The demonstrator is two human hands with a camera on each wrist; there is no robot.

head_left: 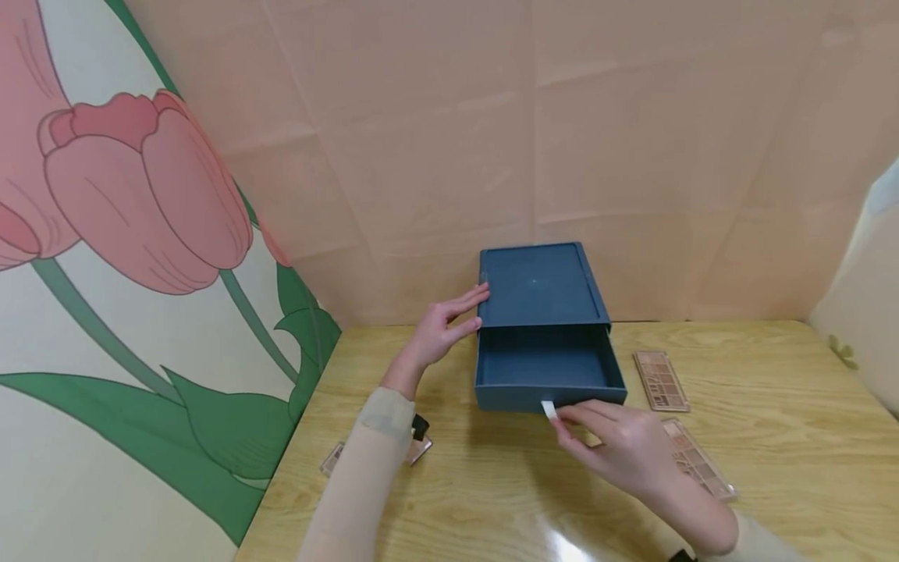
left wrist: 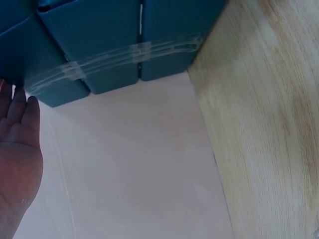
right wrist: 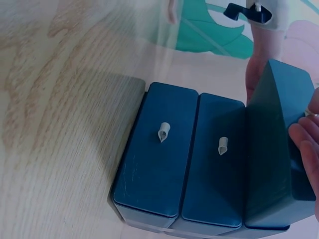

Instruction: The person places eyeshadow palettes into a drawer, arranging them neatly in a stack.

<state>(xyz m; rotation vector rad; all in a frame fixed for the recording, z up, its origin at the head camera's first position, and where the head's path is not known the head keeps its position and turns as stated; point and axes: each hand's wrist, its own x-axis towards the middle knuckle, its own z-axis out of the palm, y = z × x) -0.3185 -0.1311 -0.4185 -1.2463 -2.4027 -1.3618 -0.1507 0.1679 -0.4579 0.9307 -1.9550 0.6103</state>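
A dark blue drawer box (head_left: 537,285) stands on the table against the back wall. Its top drawer (head_left: 550,396) is pulled partway out, and the inside that shows holds nothing. At that drawer's front, my right hand (head_left: 625,441) pinches a white pull tab (head_left: 549,410) between thumb and fingers. My left hand (head_left: 437,332) rests its extended fingertips against the box's left side, near the top edge. In the right wrist view, two lower drawers (right wrist: 154,149) sit closed with white loop tabs (right wrist: 163,131). Clear tape (left wrist: 142,51) runs across the stacked units in the left wrist view.
Two makeup palettes (head_left: 662,381) (head_left: 698,460) lie on the wooden table (head_left: 794,406) to the right of the box, one partly behind my right hand. More flat palettes (head_left: 419,449) lie under my left forearm, partly hidden. A tulip-printed panel (head_left: 140,312) stands at the left.
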